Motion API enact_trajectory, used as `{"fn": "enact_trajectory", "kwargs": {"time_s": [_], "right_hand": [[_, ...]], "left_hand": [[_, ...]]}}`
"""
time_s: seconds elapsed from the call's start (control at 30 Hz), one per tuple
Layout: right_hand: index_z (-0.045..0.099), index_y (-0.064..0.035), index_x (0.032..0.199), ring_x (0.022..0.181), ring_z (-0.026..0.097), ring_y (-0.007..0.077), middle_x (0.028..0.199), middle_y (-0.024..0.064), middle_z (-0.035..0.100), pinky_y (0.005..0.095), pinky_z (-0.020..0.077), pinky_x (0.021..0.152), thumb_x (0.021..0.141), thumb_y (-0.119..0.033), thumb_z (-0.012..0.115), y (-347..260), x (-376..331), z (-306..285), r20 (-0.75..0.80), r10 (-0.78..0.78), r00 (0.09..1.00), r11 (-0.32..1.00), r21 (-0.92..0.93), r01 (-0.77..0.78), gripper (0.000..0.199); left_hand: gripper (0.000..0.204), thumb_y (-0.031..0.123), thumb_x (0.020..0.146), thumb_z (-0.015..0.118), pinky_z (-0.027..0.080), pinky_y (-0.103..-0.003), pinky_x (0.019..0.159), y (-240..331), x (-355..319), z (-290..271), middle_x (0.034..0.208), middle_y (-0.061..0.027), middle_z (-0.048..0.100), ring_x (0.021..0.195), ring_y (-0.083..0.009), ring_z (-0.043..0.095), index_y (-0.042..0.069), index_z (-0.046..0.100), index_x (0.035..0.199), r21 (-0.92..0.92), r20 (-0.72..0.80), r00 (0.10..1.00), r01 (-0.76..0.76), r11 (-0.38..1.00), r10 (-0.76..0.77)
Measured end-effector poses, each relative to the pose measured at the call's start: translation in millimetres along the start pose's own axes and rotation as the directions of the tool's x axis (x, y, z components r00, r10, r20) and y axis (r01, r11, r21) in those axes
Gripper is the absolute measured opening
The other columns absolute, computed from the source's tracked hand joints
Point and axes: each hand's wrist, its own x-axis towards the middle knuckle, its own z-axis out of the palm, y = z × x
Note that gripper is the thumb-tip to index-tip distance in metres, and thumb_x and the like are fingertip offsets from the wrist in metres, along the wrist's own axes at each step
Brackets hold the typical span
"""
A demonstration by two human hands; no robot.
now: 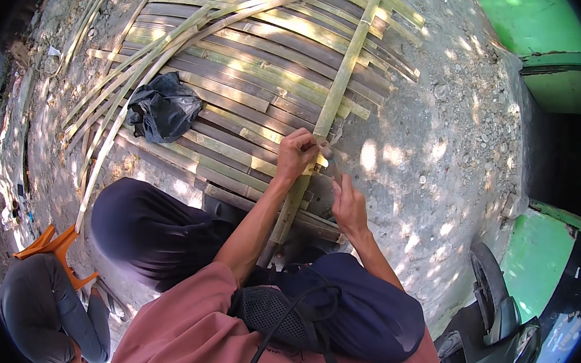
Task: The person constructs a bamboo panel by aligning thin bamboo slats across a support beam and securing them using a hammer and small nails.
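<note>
My left hand is closed at the bamboo crosspiece, its fingertips pinched together. Whatever lies between them is too small to make out. In my right hand is the handle of a hammer, its head right beside the left fingertips and over the crosspiece. The crosspiece runs from between my knees up and to the right, across the ends of many split bamboo slats laid side by side on the ground.
A crumpled black plastic bag rests on the slats, near loose bamboo strips. To the left, another person sits on an orange plastic chair. A motorbike stands at the lower right by a green wall.
</note>
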Motion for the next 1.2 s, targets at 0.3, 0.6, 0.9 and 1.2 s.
{"fn": "enact_trajectory", "kwargs": {"time_s": [0.3, 0.6, 0.9, 1.2], "right_hand": [[0.058, -0.0005, 0.132, 0.076, 0.072, 0.0526, 0.091, 0.0311, 0.072, 0.0580, 0.0526, 0.061, 0.115, -0.017, 0.053, -29, -3, -22, -0.168, -0.044, 0.985, 0.977, 0.199, 0.077, 0.024], [0.058, 0.0003, 0.121, 0.072, 0.071, 0.0520, 0.084, 0.0288, 0.070, 0.0530, 0.0537, 0.060, 0.114, -0.015, 0.055, -31, 5, -23, -0.091, -0.008, 0.996, 0.983, 0.180, 0.024, 0.017], [0.055, 0.0017, 0.117, 0.069, 0.067, 0.0548, 0.068, 0.0301, 0.064, 0.0603, 0.0468, 0.056, 0.116, -0.023, 0.054, 4, -6, 2, 0.052, 0.103, 0.993, 0.994, 0.041, -0.105, 0.025], [0.058, 0.0011, 0.135, 0.084, 0.075, 0.0489, 0.095, 0.0279, 0.074, 0.0551, 0.0540, 0.071, 0.117, -0.020, 0.049, 10, -26, -11, -0.014, 0.244, 0.970, 0.951, 0.200, -0.236, 0.029]], "left_hand": [[0.017, -0.001, 0.081, 0.088, 0.046, -0.032, 0.059, 3, -1, -2, 0.077, -0.0040, 0.059, 0.064, -0.0121, 0.058, -0.001, 0.071, 0.082, -0.009, 0.014, 1.000, 0.019, 1.000, -0.019], [0.023, 0.008, 0.082, 0.093, 0.043, -0.033, 0.056, -1, 0, -3, 0.074, -0.0036, 0.057, 0.061, -0.0113, 0.056, -0.001, 0.072, 0.082, 0.008, -0.001, 1.000, -0.017, 1.000, 0.017], [0.015, -0.001, 0.082, 0.088, 0.046, -0.030, 0.059, 2, -3, 0, 0.077, -0.0023, 0.059, 0.064, -0.0099, 0.057, 0.000, 0.073, 0.084, -0.007, 0.021, 1.000, 0.011, 1.000, -0.011], [0.043, 0.014, 0.083, 0.092, 0.051, -0.038, 0.083, 23, -6, -11, 0.105, -0.0081, 0.063, 0.094, -0.0206, 0.063, 0.004, 0.071, 0.119, 0.172, 0.037, 0.999, 0.007, 0.985, -0.014]]}}
